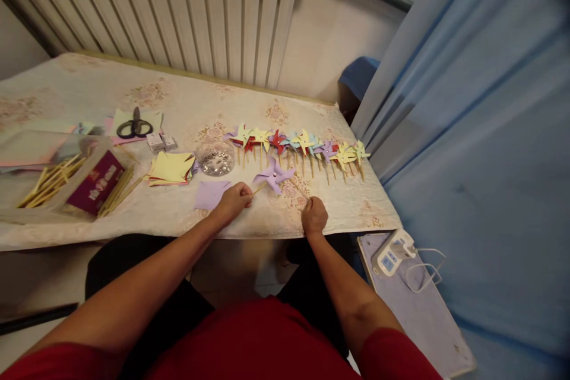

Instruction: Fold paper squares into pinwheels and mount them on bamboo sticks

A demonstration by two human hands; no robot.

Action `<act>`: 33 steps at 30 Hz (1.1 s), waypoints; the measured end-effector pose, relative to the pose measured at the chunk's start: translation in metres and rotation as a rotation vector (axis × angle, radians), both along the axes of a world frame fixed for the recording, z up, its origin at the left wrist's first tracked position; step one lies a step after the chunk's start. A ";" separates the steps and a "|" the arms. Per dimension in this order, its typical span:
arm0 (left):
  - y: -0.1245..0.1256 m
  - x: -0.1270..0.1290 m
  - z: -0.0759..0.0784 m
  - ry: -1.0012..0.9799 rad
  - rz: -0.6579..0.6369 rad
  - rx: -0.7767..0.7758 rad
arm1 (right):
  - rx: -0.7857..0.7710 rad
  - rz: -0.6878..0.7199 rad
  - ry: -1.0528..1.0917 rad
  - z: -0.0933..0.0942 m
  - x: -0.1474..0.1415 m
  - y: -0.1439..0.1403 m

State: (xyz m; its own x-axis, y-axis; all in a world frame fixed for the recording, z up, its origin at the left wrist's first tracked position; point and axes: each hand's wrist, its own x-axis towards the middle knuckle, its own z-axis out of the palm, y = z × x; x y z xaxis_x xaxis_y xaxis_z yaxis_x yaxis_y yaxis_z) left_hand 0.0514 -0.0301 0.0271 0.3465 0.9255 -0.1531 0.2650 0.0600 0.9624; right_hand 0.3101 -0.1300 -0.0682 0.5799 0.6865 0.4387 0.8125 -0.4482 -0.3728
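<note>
A purple paper pinwheel [275,176] with a pin at its centre is held just over the floral cloth. My left hand [236,200] is closed in a pinch on the thin wooden stick [259,189] that runs up to it. Closed around another thin stick [302,191], my right hand [314,215] is at the cloth's front edge. That stick points toward the pinwheel's right blade; whether they touch I cannot tell. Beside my left hand lies a purple paper square [211,195]. Finished-looking pinwheels [303,141] in several colours lie in a row behind.
On the cloth [187,92] are a round clear dish of pins [215,158], stacked paper squares [171,167], black scissors [135,125], small boxes [161,142] and a plastic bin [53,208] with sticks. A power strip [392,252] sits lower right, near a blue curtain [490,148].
</note>
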 end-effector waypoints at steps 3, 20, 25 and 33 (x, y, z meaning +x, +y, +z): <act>-0.015 0.005 0.000 -0.089 0.066 -0.071 | 0.004 -0.001 -0.003 0.000 0.000 0.000; -0.043 0.017 -0.011 -0.289 0.274 -0.309 | 0.009 0.010 -0.011 -0.001 0.000 0.000; -0.047 0.019 -0.012 -0.378 0.283 -0.385 | 0.008 0.012 -0.010 -0.002 0.001 0.000; -0.054 0.021 -0.003 -0.253 0.247 -0.353 | 0.020 0.010 -0.025 0.000 0.000 0.000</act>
State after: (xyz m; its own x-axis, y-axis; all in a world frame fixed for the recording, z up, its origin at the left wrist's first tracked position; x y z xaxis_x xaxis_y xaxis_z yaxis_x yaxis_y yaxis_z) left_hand 0.0722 -0.0836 0.0237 0.1907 0.8913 -0.4114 -0.0376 0.4254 0.9042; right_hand 0.3105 -0.1304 -0.0681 0.5616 0.6832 0.4667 0.8262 -0.4324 -0.3612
